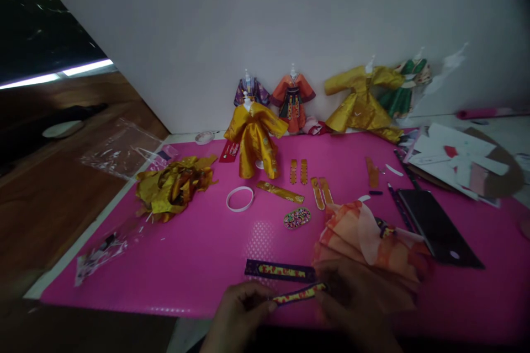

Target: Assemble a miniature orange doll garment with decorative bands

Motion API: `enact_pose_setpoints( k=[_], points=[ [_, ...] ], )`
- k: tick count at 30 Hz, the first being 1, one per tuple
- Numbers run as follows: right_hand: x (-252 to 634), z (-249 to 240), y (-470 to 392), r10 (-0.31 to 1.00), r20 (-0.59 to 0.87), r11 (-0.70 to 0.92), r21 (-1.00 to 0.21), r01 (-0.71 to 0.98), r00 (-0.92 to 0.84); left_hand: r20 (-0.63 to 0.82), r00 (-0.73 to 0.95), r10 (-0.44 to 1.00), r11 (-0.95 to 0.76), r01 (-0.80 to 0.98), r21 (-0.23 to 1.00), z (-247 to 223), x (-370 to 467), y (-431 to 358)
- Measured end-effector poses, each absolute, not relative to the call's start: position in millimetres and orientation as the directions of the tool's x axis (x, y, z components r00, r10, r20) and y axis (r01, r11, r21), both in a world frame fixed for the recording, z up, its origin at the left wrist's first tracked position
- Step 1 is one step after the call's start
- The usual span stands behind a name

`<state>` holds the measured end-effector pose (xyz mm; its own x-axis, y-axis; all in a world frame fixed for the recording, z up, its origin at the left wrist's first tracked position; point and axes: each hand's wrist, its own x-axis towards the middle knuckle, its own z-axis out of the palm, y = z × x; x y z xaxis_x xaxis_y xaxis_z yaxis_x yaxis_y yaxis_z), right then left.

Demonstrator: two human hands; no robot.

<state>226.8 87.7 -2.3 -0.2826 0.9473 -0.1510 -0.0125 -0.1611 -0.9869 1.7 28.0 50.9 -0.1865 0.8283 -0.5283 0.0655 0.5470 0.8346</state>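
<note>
Between my two hands a narrow fabric strip [300, 294], yellow with red flowers and a dark edge, is held stretched just above the pink mat. My left hand [244, 309] pinches its left end, and my right hand [351, 292] grips the right end. Just beyond it a dark purple strip [285, 271] with a similar floral middle lies flat. Beside my right hand spreads an orange pleated doll skirt [351, 231]. Farther up the mat are a gold brocade strip [280, 192], an oval box of colourful beads [297, 218] and a white ring [240, 199].
Dressed doll figures, including one in a gold robe [253, 135], stand along the white wall. Crumpled gold scraps [171, 187] and plastic bags lie left. To the right are a black phone [439, 226], pencils and white paper cut-outs [447, 149] on the pink mat [186, 270].
</note>
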Motion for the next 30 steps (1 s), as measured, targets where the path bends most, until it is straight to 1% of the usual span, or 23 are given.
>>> enact_pose_setpoints(
  k=[4, 7, 11, 16, 22, 30],
  points=[
    [217, -11, 92, 0.941, -0.106, -0.06, -0.987, 0.15, -0.32, -0.442, -0.258, 0.859, 0.488, 0.153, 0.859, 45, -11, 43],
    [209, -12, 100, 0.941, -0.055, 0.04, -0.962, 0.271, -0.333, -0.387, -0.285, 0.877, 0.457, 0.243, 0.856, 42, -17, 56],
    [202, -6, 110, 0.926, -0.021, 0.139, -0.91, 0.39, -0.378, -0.338, -0.294, 0.894, 0.432, 0.364, 0.825, 40, -21, 63],
    [198, 0, 115, 0.911, -0.038, 0.194, -0.839, 0.508, -0.41, -0.288, -0.325, 0.901, 0.42, 0.487, 0.766, 37, -22, 61],
    [199, -1, 116, 0.915, -0.043, 0.229, -0.763, 0.604, -0.401, -0.22, -0.33, 0.918, 0.382, 0.582, 0.718, 34, -21, 64],
    [199, -6, 114, 0.915, 0.006, 0.292, -0.697, 0.655, -0.402, -0.146, -0.336, 0.931, 0.344, 0.666, 0.662, 30, -17, 63]
  ],
)
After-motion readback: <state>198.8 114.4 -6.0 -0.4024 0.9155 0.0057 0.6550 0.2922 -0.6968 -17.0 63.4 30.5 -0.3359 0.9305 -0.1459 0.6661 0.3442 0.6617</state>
